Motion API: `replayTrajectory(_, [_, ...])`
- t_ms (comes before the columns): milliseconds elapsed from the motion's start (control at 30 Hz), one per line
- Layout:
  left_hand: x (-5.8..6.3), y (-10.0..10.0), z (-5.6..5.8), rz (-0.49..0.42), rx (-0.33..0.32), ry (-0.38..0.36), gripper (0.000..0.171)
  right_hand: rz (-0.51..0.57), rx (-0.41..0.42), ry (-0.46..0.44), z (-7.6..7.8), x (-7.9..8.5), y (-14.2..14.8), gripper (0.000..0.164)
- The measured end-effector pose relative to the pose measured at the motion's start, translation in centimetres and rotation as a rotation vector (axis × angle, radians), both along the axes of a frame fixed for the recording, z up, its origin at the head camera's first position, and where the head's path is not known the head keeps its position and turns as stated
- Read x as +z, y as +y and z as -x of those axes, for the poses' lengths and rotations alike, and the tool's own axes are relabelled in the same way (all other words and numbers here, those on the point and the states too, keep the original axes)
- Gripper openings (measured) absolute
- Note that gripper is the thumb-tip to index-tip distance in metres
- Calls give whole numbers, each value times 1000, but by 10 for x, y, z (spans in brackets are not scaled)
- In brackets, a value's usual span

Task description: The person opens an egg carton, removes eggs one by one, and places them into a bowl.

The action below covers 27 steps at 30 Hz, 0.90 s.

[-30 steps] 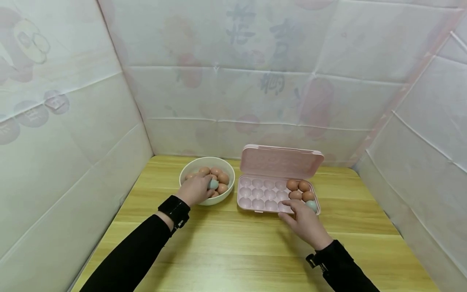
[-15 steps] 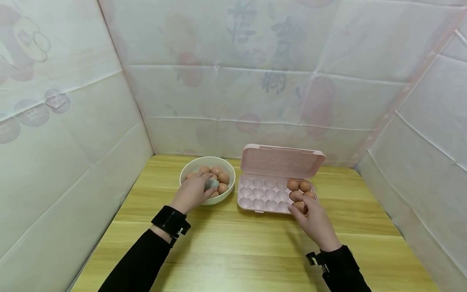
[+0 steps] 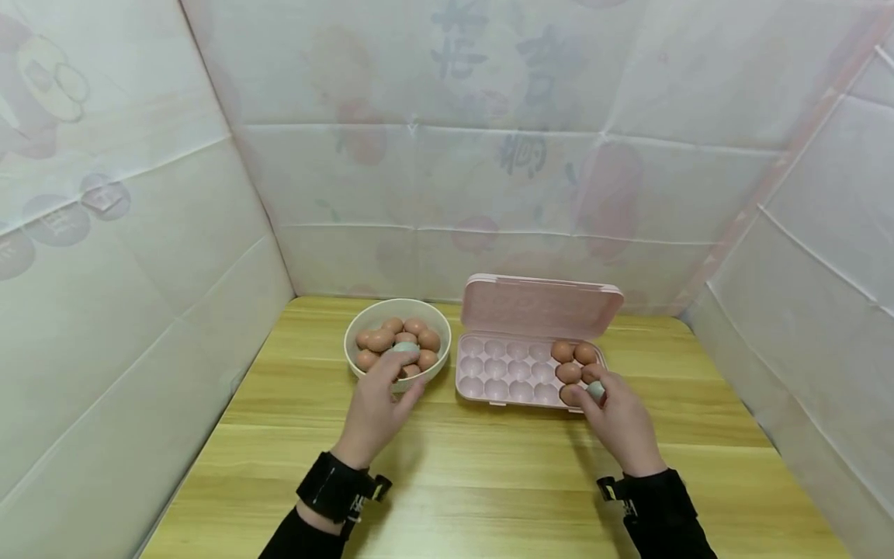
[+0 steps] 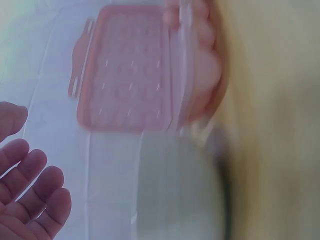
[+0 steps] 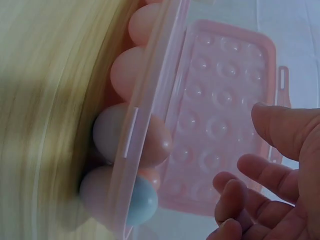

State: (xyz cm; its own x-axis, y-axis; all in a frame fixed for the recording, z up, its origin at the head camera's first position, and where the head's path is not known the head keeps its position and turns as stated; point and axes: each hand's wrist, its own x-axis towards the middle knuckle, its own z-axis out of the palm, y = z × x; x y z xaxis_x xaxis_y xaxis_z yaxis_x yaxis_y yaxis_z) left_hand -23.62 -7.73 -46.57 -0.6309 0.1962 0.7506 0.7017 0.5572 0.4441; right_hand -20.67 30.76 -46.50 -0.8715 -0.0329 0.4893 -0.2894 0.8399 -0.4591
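My left hand (image 3: 373,407) is at the front rim of a cream bowl (image 3: 436,366), fingers spread and holding nothing. A pale blue egg (image 3: 405,348) lies among the brown eggs (image 3: 380,340) there, by my fingertips. My right hand (image 3: 621,419) is over the front right corner of an open pink egg carton (image 3: 534,307), thumb and fingers parted. Between them in the head view, a second pale blue egg (image 5: 142,202) sits in its cup; the right wrist view shows the fingers (image 5: 270,177) apart from it. Brown eggs (image 3: 569,373) fill the cups beside it.
Bare cups (image 3: 496,369) show across the carton's left part. Carton and bowl stand side by side on a wooden table (image 3: 475,481). White printed sheets (image 3: 433,178) hang behind and at both sides.
My left hand has drawn back from inside the bowl, leaving the blue egg among the brown ones. My right hand has shifted right; a front-row brown egg now shows beside the blue one.
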Motion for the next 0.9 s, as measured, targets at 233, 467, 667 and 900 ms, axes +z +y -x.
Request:
replayTrajectory(233, [-26, 18, -30, -46, -41, -121, 39, -70, 23, 39, 7, -6, 1, 22])
replayTrajectory(467, [-30, 22, -37, -54, -71, -186, 34, -144, 1, 0, 14, -12, 0, 20])
replayTrajectory(667, [-28, 24, -39, -13, -67, -234, 32, -188, -47, -117, 17, -16, -3, 21])
replayTrajectory(900, [-27, 28, -41, 8, -103, -293, 28, -216, -112, -216, 20, -21, -4, 37])
